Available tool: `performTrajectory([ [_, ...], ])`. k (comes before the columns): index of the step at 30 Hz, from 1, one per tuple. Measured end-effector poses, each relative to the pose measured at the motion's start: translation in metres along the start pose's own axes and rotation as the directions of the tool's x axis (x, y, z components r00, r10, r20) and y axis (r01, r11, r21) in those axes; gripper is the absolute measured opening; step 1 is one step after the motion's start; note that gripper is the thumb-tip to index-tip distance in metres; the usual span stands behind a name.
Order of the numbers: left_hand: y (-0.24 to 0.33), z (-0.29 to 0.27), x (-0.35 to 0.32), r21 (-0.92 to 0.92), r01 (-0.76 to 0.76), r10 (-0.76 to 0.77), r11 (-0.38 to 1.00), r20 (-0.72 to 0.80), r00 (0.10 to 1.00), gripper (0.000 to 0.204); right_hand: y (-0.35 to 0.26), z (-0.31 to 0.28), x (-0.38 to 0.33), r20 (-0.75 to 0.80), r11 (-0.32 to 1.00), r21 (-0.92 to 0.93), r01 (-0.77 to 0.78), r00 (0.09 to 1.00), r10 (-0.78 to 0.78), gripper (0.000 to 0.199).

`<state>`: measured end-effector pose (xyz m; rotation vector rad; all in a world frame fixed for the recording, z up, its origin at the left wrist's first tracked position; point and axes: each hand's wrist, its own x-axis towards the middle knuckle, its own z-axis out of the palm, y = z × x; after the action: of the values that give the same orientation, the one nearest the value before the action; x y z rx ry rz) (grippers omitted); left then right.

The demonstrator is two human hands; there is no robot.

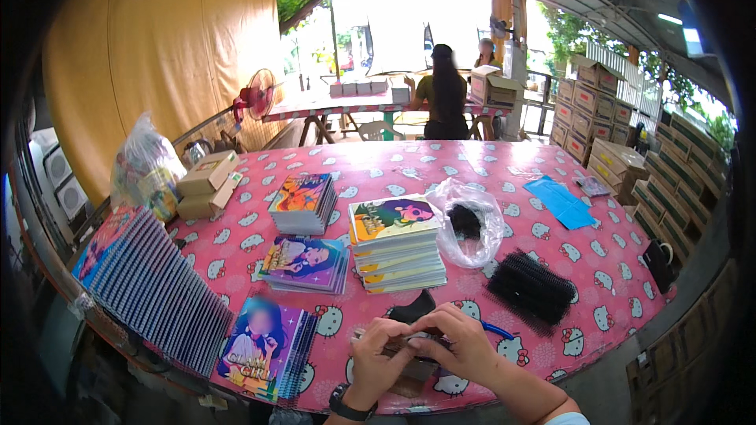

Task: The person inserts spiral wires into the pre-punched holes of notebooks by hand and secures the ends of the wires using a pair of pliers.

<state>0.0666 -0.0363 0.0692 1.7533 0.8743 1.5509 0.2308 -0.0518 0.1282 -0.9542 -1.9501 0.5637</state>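
so both hands, left hand and right hand, clasp one notebook; four notebook stacks behind.

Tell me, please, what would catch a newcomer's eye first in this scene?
The bright pink patterned tablecloth fills the middle, with stacks of colourful notebooks at its centre and a long fanned row of spiral-bound ones along the left edge. At the near edge, the left hand and right hand meet over a small dark object, with black binding combs lying to the right. Behind, a large yellow curtain hangs at upper left.
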Motion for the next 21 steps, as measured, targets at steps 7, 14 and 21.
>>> performTrajectory([
  [7,0.003,0.002,-0.005,-0.112,-0.037,0.041,0.993,0.030,0.999,0.022,-0.002,0.001,-0.009,-0.102,0.998,0.058,0.036,0.994,-0.029,0.025],
  [14,0.011,0.012,-0.006,0.088,-0.110,0.108,0.990,0.023,0.994,0.018,-0.004,-0.007,-0.017,-0.099,0.977,-0.176,0.122,0.985,-0.141,0.020],
  [21,-0.007,0.005,-0.008,0.238,-0.235,0.233,0.943,0.038,0.972,0.021,-0.002,0.000,-0.015,0.025,0.963,-0.228,0.143,0.990,-0.141,0.033],
])
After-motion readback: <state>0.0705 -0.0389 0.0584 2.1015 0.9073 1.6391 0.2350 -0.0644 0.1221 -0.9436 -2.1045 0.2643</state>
